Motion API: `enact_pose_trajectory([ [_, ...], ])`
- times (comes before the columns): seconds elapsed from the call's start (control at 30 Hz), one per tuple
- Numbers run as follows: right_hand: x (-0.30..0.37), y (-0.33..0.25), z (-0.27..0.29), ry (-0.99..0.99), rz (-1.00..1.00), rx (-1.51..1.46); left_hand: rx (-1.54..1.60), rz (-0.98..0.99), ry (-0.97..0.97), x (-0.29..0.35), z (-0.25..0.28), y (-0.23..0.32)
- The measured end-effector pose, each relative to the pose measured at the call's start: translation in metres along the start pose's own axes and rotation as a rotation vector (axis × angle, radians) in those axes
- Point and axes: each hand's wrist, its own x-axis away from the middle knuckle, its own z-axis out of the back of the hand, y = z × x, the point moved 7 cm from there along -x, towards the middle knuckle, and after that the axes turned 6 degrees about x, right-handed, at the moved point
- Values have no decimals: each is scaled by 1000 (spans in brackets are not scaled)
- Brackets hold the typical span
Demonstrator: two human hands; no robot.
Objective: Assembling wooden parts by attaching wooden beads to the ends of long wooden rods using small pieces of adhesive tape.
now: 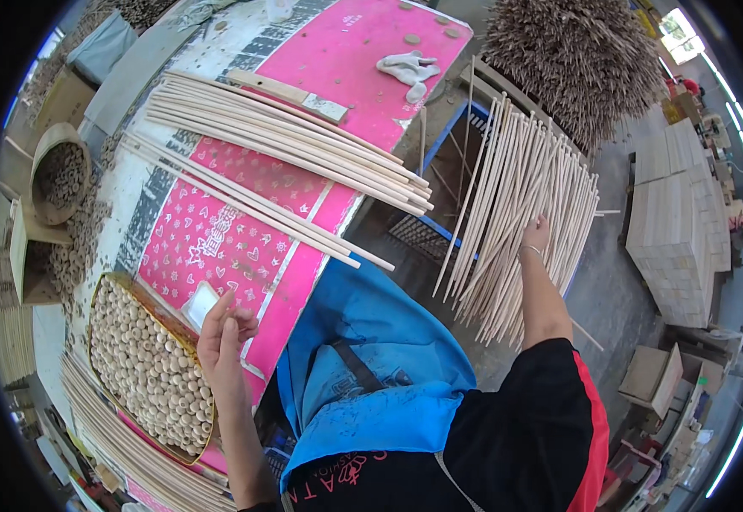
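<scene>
My right hand [537, 234] reaches out over a heap of long, thin wooden sticks [508, 196], its fingers closed on sticks at the top of the heap. The heap rests on a blue plastic crate [422, 232]. Close to the table's near edge, my left hand [228, 334] is raised with bent fingers apart and nothing visible in them. Beside it are a small white dish [202, 303] and a bin of round wooden balls [145, 367]. Two loose sticks [260, 205] lie across the pink table covering [218, 247], next to a larger bundle of sticks [286, 141].
A white glove [408, 70] lies at the table's far end. Behind the crate stands a large bundle of dark-ended sticks [568, 64]. Stacked pale wooden blocks [678, 222] stand to the right. At left, a round container [61, 175] lies tipped among small brown pieces.
</scene>
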Motion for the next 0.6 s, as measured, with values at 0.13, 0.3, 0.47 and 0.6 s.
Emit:
enact_pose_trajectory([
  [0.13,30,-12,-24,-16,44,257,-18,30,-9,7,-5,-5],
  [0.3,54,-15,-31,-108,-85,548,-26,84,25,9,-16,-11],
  [0.47,59,-8,-18,0,-104,366,-27,104,5,4,-26,-17],
  [0.6,59,-14,-19,154,139,125,-1,122,-15,-1,-30,-18],
])
